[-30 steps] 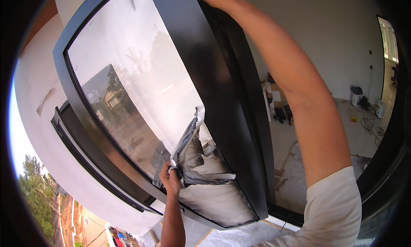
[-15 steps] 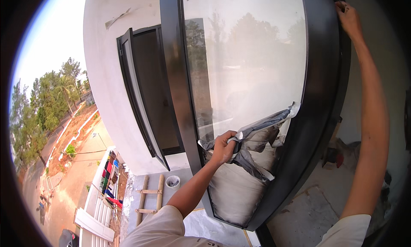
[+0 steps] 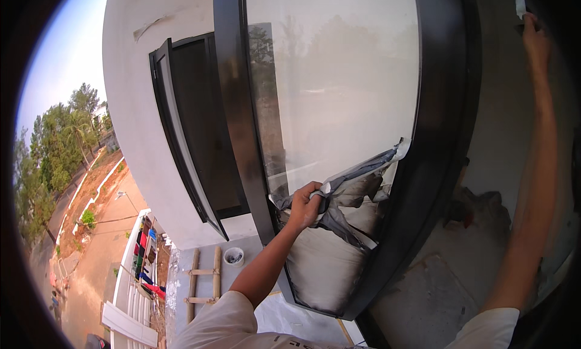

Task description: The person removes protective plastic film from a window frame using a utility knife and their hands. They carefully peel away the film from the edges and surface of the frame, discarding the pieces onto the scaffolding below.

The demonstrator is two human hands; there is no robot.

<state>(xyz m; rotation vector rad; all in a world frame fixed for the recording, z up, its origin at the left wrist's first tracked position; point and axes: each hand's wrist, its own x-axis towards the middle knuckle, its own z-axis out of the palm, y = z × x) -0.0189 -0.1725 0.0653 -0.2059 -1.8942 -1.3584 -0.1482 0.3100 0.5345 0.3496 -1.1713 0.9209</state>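
My left hand (image 3: 305,205) is closed round a bunched fold of grey-and-white protective film (image 3: 358,171) low on the glass panel (image 3: 342,88). The film is crumpled across the panel, and its lower part still covers the bottom of the glass. A wide dark frame (image 3: 445,107) surrounds the panel. At the upper right, past the frame, my raised right hand (image 3: 536,43) holds a small tool with a pale flat end (image 3: 520,4) pointing up. Its exact kind is hard to make out against the dark wall.
Left of the panel, a dark-framed window (image 3: 190,131) stands ajar in the white wall (image 3: 130,76). Below are a wooden ladder (image 3: 204,282) and a white bucket (image 3: 234,257). Dark heaped material (image 3: 484,213) lies on the floor to the right. Outside are a road and trees (image 3: 57,155).
My right hand has moved right, away from the frame's edge, and the pale tool now shows. My left hand keeps its hold on the film. The whole view has shifted slightly.
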